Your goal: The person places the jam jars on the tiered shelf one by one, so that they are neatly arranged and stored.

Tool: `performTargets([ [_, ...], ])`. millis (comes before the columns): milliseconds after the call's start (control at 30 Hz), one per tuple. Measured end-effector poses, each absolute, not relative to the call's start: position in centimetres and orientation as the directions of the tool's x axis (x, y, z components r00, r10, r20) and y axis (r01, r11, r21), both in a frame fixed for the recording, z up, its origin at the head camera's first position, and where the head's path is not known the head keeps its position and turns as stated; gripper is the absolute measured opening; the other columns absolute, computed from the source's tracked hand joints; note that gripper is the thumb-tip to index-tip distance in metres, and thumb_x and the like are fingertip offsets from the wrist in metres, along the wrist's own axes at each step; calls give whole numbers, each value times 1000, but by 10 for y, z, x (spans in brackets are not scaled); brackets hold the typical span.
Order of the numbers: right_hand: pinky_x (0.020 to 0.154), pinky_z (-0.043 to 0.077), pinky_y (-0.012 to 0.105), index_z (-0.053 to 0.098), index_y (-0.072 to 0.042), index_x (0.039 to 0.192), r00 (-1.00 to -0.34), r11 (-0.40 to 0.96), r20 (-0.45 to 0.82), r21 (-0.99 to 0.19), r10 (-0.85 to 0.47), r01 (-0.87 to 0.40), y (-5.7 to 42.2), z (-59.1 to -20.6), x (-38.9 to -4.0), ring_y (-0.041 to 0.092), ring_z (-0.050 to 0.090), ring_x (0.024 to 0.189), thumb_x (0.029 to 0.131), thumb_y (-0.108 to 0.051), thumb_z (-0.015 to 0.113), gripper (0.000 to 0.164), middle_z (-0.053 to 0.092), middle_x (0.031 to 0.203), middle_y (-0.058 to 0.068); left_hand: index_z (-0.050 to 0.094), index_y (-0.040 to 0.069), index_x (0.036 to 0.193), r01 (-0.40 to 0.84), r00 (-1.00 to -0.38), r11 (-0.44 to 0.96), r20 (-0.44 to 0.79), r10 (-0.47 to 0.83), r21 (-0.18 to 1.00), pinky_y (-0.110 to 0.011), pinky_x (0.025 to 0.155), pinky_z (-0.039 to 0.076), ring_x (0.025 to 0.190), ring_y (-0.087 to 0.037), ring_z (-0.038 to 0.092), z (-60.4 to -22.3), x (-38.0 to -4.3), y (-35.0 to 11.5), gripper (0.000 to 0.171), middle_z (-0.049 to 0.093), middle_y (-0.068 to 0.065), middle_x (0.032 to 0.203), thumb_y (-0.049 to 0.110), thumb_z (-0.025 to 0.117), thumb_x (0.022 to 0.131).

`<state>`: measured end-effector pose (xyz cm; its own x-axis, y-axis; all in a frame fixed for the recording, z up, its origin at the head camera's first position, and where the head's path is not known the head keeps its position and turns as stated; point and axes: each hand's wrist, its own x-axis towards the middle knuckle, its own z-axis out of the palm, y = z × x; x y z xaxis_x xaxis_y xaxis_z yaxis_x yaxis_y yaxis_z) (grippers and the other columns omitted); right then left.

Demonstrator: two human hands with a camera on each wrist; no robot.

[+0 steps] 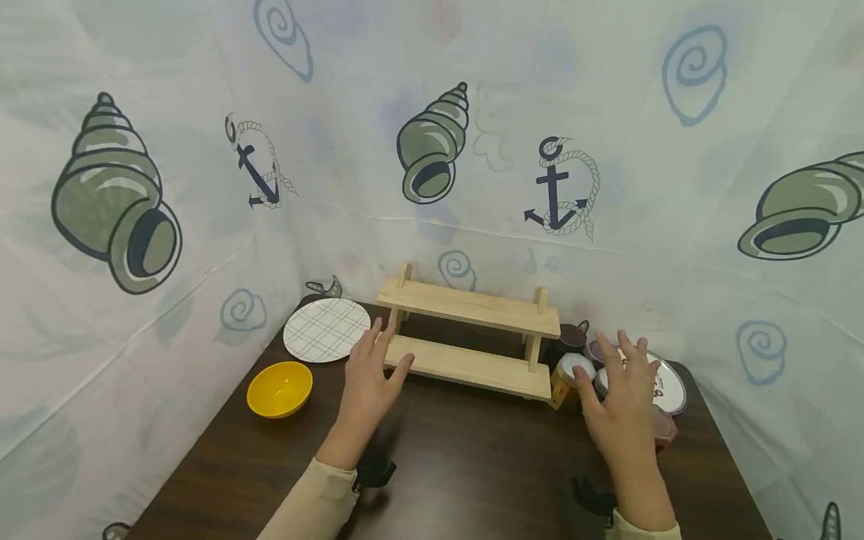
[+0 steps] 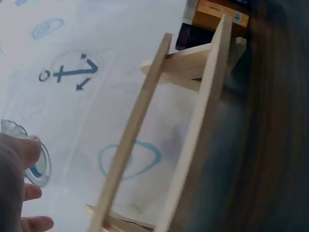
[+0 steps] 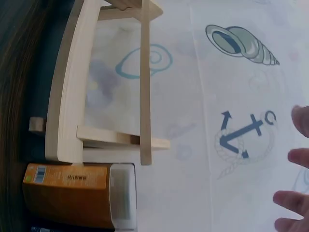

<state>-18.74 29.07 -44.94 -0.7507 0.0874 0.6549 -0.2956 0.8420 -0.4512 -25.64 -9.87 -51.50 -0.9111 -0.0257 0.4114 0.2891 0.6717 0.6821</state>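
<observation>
Two open hands, fingers apart, on either side of a small two-tier wooden shelf [image 1: 469, 364].

The shelf stands just right of the middle of the head view, toward the back of the dark table [image 1: 466, 457]. I see the left hand [image 1: 370, 386] lower-centre, its fingertips in front of the shelf's left end, thumb well away from the fingers. The right hand [image 1: 624, 401], lower right, has its fingers spread too, partly covering a cluster of containers and a round white plate [image 1: 673, 386]. Nearest the shelf's right end sits an orange container with a white lid [image 1: 577, 366]. Over at the lower left are a yellow bowl [image 1: 280, 388] and, just above it, a white checked plate [image 1: 327, 330].
</observation>
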Motion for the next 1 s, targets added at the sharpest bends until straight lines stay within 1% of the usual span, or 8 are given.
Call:
performTargets([
  [100, 134, -2, 69, 54, -11, 160, -713, 816, 690, -478, 121, -325, 298, -451, -181, 50, 16, 167, 100, -17, 76, 64, 39, 169, 28, 53, 19, 161, 305, -914, 574, 403, -48, 760, -63, 116, 45, 142, -39, 55, -528, -258, -98, 59, 55, -12, 159, 41, 67, 109],
  [167, 135, 0, 66, 55, -11, 159, -687, 793, 714, -494, 136, -356, 304, -455, -176, 47, 21, 167, 100, -12, 75, 62, 42, 166, 27, 57, 15, 157, 310, -920, 495, 387, -60, 812, -53, 106, 54, 128, -32, 65, -540, -258, -98, 52, 62, -10, 147, 34, 67, 109],
  [267, 136, 2, 64, 57, -8, 156, -642, 772, 753, -493, 146, -402, 313, -460, -168, 48, 27, 164, 99, -7, 72, 60, 46, 163, 27, 60, 13, 154, 290, -933, 372, 347, -96, 882, -38, 95, 57, 111, -23, 69, -558, -257, -98, 47, 68, -11, 138, 26, 67, 109],
  [400, 137, 6, 58, 60, -3, 152, -578, 766, 798, -475, 167, -434, 325, -463, -163, 49, 33, 161, 100, -9, 70, 54, 50, 159, 29, 62, 15, 152, 260, -942, 225, 298, -153, 939, -25, 83, 53, 97, -29, 71, -573, -259, -97, 43, 72, -17, 122, 19, 67, 109],
  [567, 138, 10, 48, 65, -4, 149, -509, 765, 817, -504, 271, -400, 346, -464, -154, 43, 36, 160, 99, -12, 69, 50, 56, 155, 27, 57, 17, 157, 242, -953, 150, 264, -149, 959, -24, 76, 52, 90, -41, 71, -586, -270, -94, 48, 71, -21, 111, 17, 66, 110],
  [700, 138, 13, 39, 64, -7, 150, -502, 749, 787, -564, 359, -348, 360, -469, -143, 32, 35, 163, 99, -11, 67, 52, 57, 160, 10, 42, 21, 167, 202, -959, 134, 223, -173, 970, -26, 71, 54, 83, -43, 69, -597, -275, -96, 64, 67, -19, 105, 16, 67, 109],
  [833, 135, 20, 37, 64, -10, 151, -497, 707, 754, -623, 430, -333, 370, -474, -140, 24, 35, 163, 99, -10, 69, 53, 53, 161, -7, 31, 27, 171, 165, -955, 142, 194, -223, 976, -27, 67, 54, 75, -29, 64, -605, -280, -103, 73, 60, -15, 105, 19, 69, 109],
  [1000, 132, 23, 32, 63, -10, 152, -515, 677, 708, -675, 484, -292, 387, -487, -139, 15, 38, 157, 97, -9, 74, 56, 51, 156, -17, 38, 22, 167, 156, -937, 211, 212, -278, 965, -27, 73, 51, 85, -18, 56, -615, -292, -105, 67, 58, -12, 115, 16, 68, 107],
])
